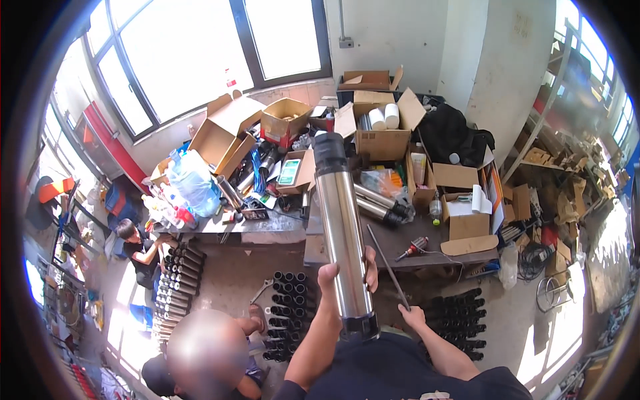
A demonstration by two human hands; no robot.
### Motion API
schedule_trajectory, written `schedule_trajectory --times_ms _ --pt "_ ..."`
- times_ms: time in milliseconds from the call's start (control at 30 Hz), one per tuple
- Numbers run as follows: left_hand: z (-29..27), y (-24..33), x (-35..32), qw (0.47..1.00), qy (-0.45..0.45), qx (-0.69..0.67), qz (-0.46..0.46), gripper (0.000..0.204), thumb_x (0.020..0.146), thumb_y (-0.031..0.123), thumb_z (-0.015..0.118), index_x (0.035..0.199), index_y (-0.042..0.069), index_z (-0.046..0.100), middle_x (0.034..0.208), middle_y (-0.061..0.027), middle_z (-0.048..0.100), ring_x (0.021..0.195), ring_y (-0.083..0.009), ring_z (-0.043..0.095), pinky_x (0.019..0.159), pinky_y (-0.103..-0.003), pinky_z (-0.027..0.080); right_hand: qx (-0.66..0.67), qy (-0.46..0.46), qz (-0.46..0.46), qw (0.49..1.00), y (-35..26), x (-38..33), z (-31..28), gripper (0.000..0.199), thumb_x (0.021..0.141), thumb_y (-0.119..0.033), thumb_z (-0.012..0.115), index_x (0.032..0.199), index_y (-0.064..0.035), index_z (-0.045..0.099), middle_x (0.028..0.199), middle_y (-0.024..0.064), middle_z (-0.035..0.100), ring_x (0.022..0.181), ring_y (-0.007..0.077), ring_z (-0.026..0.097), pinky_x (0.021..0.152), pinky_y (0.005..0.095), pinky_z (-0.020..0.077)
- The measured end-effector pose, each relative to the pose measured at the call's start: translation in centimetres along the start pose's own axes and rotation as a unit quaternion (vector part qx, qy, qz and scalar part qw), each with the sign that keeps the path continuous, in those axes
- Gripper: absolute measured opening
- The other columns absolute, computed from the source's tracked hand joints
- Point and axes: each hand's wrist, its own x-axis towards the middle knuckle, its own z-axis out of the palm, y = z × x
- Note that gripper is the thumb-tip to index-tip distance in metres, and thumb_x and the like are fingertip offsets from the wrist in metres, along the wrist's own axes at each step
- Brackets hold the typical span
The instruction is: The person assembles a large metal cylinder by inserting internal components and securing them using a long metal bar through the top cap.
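My left hand (329,281) is wrapped round the lower part of a shiny steel cylinder (341,227) with black ends. The cylinder stands almost upright in front of my chest, its top leaning slightly left. My right hand (413,316), lower and to the right, grips the near end of a thin metal rod (387,265). The rod slants up and left, its far end over or against the workbench front; I cannot tell whether it touches. Similar steel cylinders (377,203) with black ends lie on the bench behind.
Cardboard boxes (383,143) crowd the workbench (477,259), along with a red-and-black tool (413,247). Black tubular parts stand in rows on the floor, left (285,310) and right (457,320). One person (207,353) is close at lower left; another (140,253) crouches beside a row of cylinders (179,280).
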Motion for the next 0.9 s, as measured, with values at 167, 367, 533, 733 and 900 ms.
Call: schedule_trajectory --times_ms 167,367,533,733,900 --pt "-1.7 -1.8 0.4 0.980 -0.099 -0.173 -0.006 0.076 0.084 0.049 0.067 0.138 0.001 0.046 0.108 -0.0145 0.053 0.073 -0.0201 0.058 0.060 -0.032 0.050 0.228 -0.071 -0.024 0.971 2.4 5.2 3.8 0.032 0.093 -0.040 0.067 0.088 -0.0085 0.068 0.068 0.0006 0.059 0.056 0.0140 0.054 0.054 0.0302 0.0432" --pt "-0.9 -0.6 -0.2 0.996 -0.011 -0.083 -0.021 0.084 0.078 0.048 0.075 0.137 -0.003 0.044 0.102 -0.0194 0.058 0.072 -0.0250 0.064 0.060 -0.033 0.055 0.349 -0.151 -0.039 0.924 -1.8 5.7 4.0 0.022 0.094 -0.031 0.066 0.106 -0.0130 0.063 0.077 -0.0054 0.053 0.062 0.0062 0.045 0.050 0.0247 0.0352" --pt "0.5 1.7 -1.1 0.981 0.120 0.142 0.052 0.100 0.080 0.063 0.071 0.151 0.008 0.027 0.109 -0.0173 0.060 0.082 -0.0294 0.068 0.069 -0.039 0.060 0.366 -0.184 0.059 0.910 -3.7 5.1 5.2 0.033 0.094 -0.025 0.065 0.126 -0.0215 0.061 0.078 -0.0067 0.052 0.066 0.0074 0.048 0.051 0.0263 0.0364" --pt "-4.1 -1.3 -1.8 0.996 0.072 0.017 -0.056 0.085 0.090 0.063 0.058 0.155 0.018 0.027 0.089 -0.0144 0.056 0.070 -0.0274 0.063 0.067 -0.044 0.054 0.377 -0.159 -0.008 0.912 0.1 7.8 7.8 0.052 0.092 -0.025 0.068 0.141 -0.0159 0.054 0.082 -0.0022 0.057 0.064 0.0086 0.050 0.050 0.0259 0.0402" --pt "-3.3 1.0 -0.9 0.993 0.109 0.015 -0.029 0.083 0.090 0.072 0.051 0.150 0.016 0.036 0.089 -0.0110 0.055 0.067 -0.0247 0.060 0.062 -0.041 0.053 0.386 -0.219 0.043 0.895 -0.4 5.9 8.5 0.021 0.093 -0.027 0.065 0.108 -0.0116 0.062 0.082 -0.0019 0.057 0.069 0.0110 0.054 0.056 0.0294 0.0437"
